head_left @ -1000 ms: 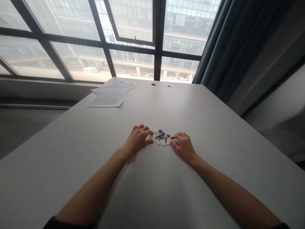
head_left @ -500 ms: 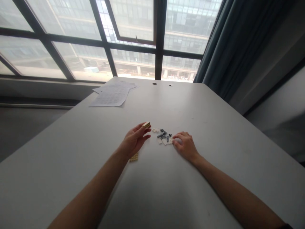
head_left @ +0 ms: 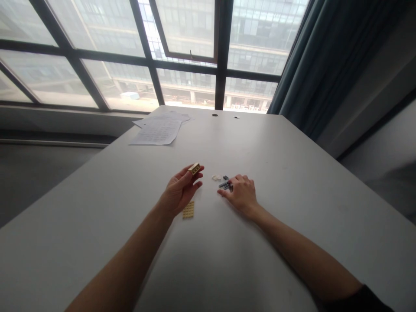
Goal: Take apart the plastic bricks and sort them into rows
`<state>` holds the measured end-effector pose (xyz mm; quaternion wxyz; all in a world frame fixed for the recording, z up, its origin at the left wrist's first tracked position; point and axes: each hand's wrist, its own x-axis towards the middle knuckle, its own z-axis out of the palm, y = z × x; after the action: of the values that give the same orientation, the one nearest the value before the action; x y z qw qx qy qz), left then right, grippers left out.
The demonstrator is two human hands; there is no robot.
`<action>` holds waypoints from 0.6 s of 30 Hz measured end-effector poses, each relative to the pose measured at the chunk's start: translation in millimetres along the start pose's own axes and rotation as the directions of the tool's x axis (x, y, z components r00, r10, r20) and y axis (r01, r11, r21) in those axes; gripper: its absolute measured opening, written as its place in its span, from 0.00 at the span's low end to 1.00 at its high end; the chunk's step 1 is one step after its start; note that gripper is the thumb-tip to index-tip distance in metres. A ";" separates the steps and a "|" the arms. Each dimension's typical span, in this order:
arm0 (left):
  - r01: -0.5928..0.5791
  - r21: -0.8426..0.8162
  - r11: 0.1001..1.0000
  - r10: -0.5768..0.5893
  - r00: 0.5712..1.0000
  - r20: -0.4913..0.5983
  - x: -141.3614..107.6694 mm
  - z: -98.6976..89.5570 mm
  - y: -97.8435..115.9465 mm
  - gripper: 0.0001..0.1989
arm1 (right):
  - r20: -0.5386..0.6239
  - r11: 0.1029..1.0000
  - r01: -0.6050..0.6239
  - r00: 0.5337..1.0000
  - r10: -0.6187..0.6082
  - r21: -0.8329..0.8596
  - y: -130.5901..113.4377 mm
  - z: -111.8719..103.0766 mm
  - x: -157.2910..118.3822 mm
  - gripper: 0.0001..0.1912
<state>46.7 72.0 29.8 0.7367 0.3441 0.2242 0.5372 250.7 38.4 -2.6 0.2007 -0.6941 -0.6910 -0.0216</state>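
My left hand (head_left: 180, 190) is closed on a tan toy building brick (head_left: 194, 169), raised above the table with its hollow underside partly showing. Just below that wrist lies a tan studded plate (head_left: 188, 209) flat on the tabletop. To the right, my right hand (head_left: 240, 190) reaches over a small pile of grey bricks (head_left: 225, 185), its thumb apart from the other fingers and no piece visibly held. It hides part of the pile, including the white pieces at its near side. A few small white pieces (head_left: 216, 177) lie between the two hands.
Printed paper sheets (head_left: 157, 132) lie at the far left of the white table (head_left: 260, 143). Two small round spots sit near its far edge. Beyond are a window with dark frames (head_left: 221, 56) and a dark curtain (head_left: 302, 82) on the right.
My right hand has moved left from the pile's right edge to over the grey bricks. The left hand keeps the tan brick, turned so more of its underside shows. The view has shifted slightly.
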 end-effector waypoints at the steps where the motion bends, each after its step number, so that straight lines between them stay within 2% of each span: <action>1: -0.003 0.008 1.000 0.003 1.000 -0.006 0.0 -1.0 0.7 0.18 | -0.002 0.999 -0.009 1.000 0.009 -0.042 -6.3 1.2 3.3 0.24; 4: -0.009 0.022 1.000 0.010 0.999 -0.034 0.6 -4.0 2.2 0.17 | -0.005 0.993 -0.006 1.000 0.006 -0.118 -16.9 4.7 10.6 0.20; 8: -0.014 0.021 1.000 0.015 0.997 -0.079 2.0 -7.3 2.3 0.17 | 0.035 0.994 0.039 0.999 -0.035 -0.103 -15.5 7.3 13.3 0.12; 10: -0.012 0.021 1.000 0.014 0.995 -0.094 2.6 -8.6 1.8 0.17 | 0.045 0.997 0.019 0.999 -0.015 -0.072 -12.2 7.6 12.8 0.12; 14: -0.003 0.032 0.999 0.007 0.995 -0.104 3.1 -10.6 0.7 0.17 | 0.013 0.997 -0.050 0.999 0.051 -0.058 -8.6 7.8 11.3 0.19; 18: 0.004 0.041 0.999 0.000 0.995 -0.100 3.4 -11.4 -0.2 0.17 | 0.037 0.997 -0.060 0.997 0.062 -0.043 -11.0 9.3 11.0 0.16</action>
<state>39.9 78.2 22.3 0.7178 0.3314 0.2722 0.5485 238.3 51.4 -5.0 0.1734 -0.7191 -0.6727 -0.0164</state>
